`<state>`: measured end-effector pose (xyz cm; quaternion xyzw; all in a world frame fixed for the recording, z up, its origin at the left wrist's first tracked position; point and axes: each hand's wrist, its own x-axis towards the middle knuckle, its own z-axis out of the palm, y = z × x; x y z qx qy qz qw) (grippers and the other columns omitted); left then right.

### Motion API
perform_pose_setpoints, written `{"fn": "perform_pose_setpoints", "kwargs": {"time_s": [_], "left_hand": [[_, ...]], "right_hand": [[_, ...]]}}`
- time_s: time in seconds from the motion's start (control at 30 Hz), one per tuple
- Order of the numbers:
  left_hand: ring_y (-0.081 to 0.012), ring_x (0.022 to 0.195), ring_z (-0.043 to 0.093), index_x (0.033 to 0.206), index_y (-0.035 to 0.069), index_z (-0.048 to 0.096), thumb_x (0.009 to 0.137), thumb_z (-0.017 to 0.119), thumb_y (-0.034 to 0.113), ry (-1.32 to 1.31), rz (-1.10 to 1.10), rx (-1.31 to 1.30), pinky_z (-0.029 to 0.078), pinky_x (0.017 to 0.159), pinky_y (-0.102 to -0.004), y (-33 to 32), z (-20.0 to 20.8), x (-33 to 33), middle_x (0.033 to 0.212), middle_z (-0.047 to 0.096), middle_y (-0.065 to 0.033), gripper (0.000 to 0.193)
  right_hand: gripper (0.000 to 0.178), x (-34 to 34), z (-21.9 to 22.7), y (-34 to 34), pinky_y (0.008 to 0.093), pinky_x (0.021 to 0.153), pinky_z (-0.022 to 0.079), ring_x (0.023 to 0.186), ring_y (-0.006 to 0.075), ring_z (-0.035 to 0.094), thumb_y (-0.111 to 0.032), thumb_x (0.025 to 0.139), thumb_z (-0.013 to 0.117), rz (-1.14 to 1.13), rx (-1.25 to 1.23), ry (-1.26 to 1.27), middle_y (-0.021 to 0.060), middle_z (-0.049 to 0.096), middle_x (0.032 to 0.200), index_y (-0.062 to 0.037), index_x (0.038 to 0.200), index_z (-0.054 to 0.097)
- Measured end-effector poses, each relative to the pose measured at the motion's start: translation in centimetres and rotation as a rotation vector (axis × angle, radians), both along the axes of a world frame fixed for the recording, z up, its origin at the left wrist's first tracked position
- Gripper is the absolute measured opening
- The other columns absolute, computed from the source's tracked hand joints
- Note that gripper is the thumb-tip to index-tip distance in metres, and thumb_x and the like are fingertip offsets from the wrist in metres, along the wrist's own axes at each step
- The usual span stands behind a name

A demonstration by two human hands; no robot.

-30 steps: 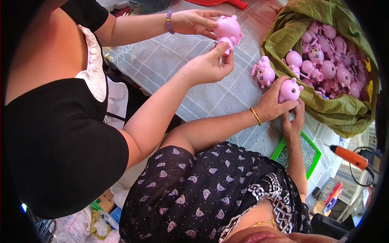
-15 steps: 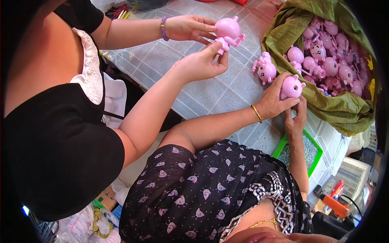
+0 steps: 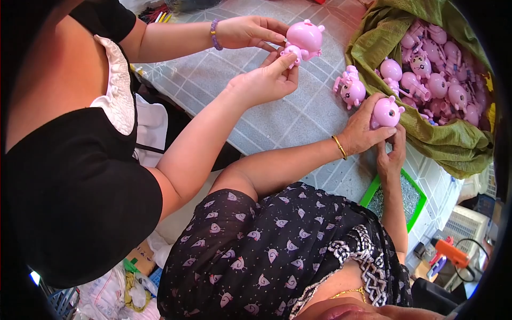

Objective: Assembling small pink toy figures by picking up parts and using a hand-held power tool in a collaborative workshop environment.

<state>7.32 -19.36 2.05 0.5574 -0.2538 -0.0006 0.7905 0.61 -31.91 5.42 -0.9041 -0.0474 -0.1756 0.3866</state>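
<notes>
Between my two hands is a pink toy figure with a round head, small ears and a dark eye. My left hand, below a gold bracelet, wraps round its left side. My right hand grips it from below, so the lower part of the toy is hidden. Just beyond my left hand, another pink toy figure lies on the table, beside an open green fabric sack filled with several more such toys. A co-worker on the left holds a similar pink figure in both hands.
A green tray of small metal pieces sits under my right forearm. The grey tiled-pattern table runs between me and the co-worker. At lower right are an orange object with a black cable and a pale crate. Plastic bags lie lower left.
The co-worker has turned their pink figure, so its head now tilts toward the right. My hands keep the same hold on my toy. The view has shifted slightly.
</notes>
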Motion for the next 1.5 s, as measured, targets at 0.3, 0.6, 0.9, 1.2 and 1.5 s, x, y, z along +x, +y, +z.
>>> {"fn": "perform_pose_setpoints", "kwargs": {"time_s": [0.3, 0.6, 0.9, 1.2, 1.5], "left_hand": [[-0.0191, 0.117, 0.051, 0.141, 0.003, 0.032, 0.084, 0.074, 0.018, 0.01, -0.02, 0.009, 0.043, 0.102, -0.0346, 0.24, 0.29, -0.09, 0.127, 0.051, -0.0121, 0.072], [-0.0186, 0.116, 0.051, 0.141, 0.002, 0.032, 0.086, 0.073, 0.02, 0.064, -0.055, 0.004, 0.042, 0.102, -0.0342, 0.21, 0.35, -0.1, 0.127, 0.051, -0.012, 0.071], [-0.0168, 0.114, 0.052, 0.14, 0.001, 0.032, 0.088, 0.071, 0.019, 0.112, -0.092, -0.076, 0.044, 0.101, -0.0327, -0.09, 0.01, 0.09, 0.124, 0.053, -0.0112, 0.068], [-0.0162, 0.112, 0.053, 0.14, 0.002, 0.033, 0.088, 0.072, 0.021, 0.08, -0.083, -0.04, 0.044, 0.099, -0.0327, 0.09, -0.22, 0.2, 0.123, 0.053, -0.0106, 0.068], [-0.0219, 0.113, 0.054, 0.138, 0.002, 0.037, 0.083, 0.073, 0.027, 0.11, -0.054, -0.049, 0.044, 0.1, -0.0363, 0.07, 0.26, 0.07, 0.122, 0.054, -0.0133, 0.07]], "right_hand": [[0.025, 0.14, 0.14, 0.11, 0.0288, 0.08, 0.05, 0.098, 0.0208, 0.06, 0.001, 0.086, 0.066, 0.011, -0.052, -0.084, 0.0114, 0.057, 0.117, 0.0008, 0.11, 0.058], [0.022, 0.12, -0.11, -0.11, 0.0291, 0.079, 0.05, 0.095, 0.0202, 0.06, 0.003, 0.086, 0.066, 0.019, 0.035, -0.049, 0.0121, 0.056, 0.118, 0.0012, 0.107, 0.058], [0.02, 0.18, -0.33, -0.25, 0.0297, 0.077, 0.051, 0.089, 0.0185, 0.061, 0.005, 0.085, 0.065, 0.022, 0.039, -0.032, 0.0123, 0.056, 0.116, 0.0015, 0.103, 0.057], [0.024, 0.07, -0.31, -0.51, 0.0292, 0.083, 0.049, 0.096, 0.0177, 0.06, 0.002, 0.088, 0.065, 0.035, 0.019, 0.001, 0.0102, 0.056, 0.118, 0.0025, 0.111, 0.056], [0.021, 0.03, -0.21, -0.58, 0.0289, 0.083, 0.049, 0.094, 0.0175, 0.059, 0.002, 0.088, 0.065, 0.029, 0.004, 0.013, 0.0107, 0.056, 0.118, 0.0023, 0.108, 0.057]]}}
